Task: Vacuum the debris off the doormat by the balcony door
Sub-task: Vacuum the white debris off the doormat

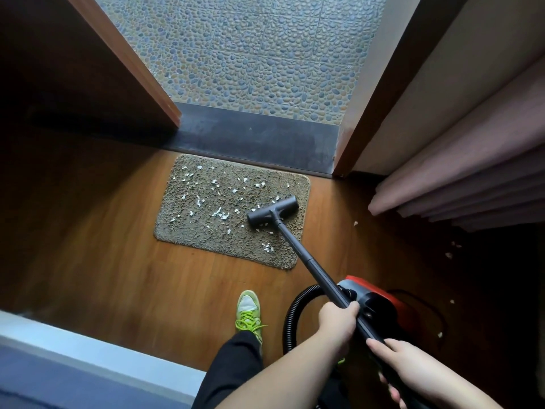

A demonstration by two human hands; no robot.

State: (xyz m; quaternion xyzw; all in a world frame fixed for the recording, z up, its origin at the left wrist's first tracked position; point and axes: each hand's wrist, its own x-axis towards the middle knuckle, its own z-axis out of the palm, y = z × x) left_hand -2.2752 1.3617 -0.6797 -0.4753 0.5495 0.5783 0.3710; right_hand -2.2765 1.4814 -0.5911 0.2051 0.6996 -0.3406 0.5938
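Note:
A shaggy brown doormat [206, 225] lies on the wooden floor in front of the balcony threshold, strewn with several white scraps of debris [219, 213]. The black vacuum head [272, 211] rests on the mat's right part. Its black wand [309, 261] runs back to me. My left hand [339, 320] grips the wand higher up. My right hand [404, 367] holds the wand's handle end lower down, fingers curled round it. The red and black vacuum body [374, 296] sits on the floor behind the wand, with its ribbed black hose [290, 317] looping to the left.
The open wooden door [124, 57] stands at the left, the dark threshold [259, 137] and pebble balcony floor [265, 54] beyond. Pink curtains [472, 184] hang at the right. A few white scraps [449, 255] lie on the floor there. My green shoe [249, 314] stands near the mat.

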